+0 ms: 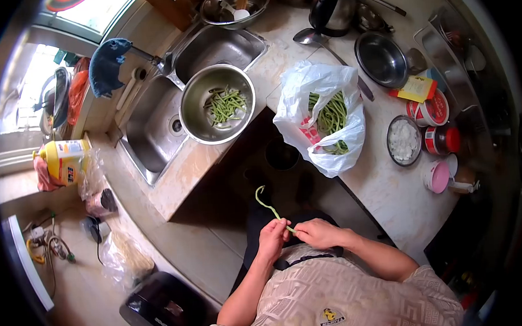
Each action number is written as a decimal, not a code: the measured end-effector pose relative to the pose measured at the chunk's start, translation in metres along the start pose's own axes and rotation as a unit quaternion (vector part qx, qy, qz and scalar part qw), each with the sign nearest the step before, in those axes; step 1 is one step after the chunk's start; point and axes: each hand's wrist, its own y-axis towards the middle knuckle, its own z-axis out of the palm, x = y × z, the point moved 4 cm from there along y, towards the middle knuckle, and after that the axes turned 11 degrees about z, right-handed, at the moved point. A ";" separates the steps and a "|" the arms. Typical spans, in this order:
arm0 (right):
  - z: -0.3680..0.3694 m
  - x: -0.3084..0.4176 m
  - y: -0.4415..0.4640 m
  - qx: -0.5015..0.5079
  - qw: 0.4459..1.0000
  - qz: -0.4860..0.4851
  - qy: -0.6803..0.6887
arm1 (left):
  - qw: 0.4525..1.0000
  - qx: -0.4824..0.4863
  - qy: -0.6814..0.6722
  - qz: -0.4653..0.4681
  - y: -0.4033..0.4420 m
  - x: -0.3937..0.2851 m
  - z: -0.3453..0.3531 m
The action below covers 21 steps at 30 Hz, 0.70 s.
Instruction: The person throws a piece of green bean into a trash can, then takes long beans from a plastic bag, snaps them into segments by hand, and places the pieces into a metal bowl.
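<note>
A long green bean (266,206) is pinched between my two hands, low in front of my body. My left hand (273,238) grips it near its middle, and the free part curves up and away from my fingers. My right hand (317,233) is closed on the lower end, close beside the left; its fingertips are partly hidden. Ahead, a steel bowl (191,116) on the sink's edge holds short green bean pieces (226,105). A white plastic bag (289,96) on the counter corner gapes around many long green beans (332,115).
A double sink (150,129) lies at the left. Along the right counter stand a black-rimmed steel bowl (381,60), a dish of white powder (403,141), a red-lidded jar (441,140) and a ladle (307,36). A black appliance (165,307) sits at lower left.
</note>
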 end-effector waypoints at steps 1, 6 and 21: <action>0.005 0.002 0.009 0.007 1.000 -0.019 0.002 | 1.000 -0.013 -0.006 0.009 -0.001 -0.007 -0.007; 0.007 -0.045 -0.030 0.013 1.000 0.013 -0.023 | 0.985 -0.042 -0.166 -0.016 -0.026 0.038 0.017; -0.015 -0.038 -0.030 0.278 0.641 -0.001 0.716 | 0.956 -0.139 -0.026 0.258 -0.078 0.023 0.023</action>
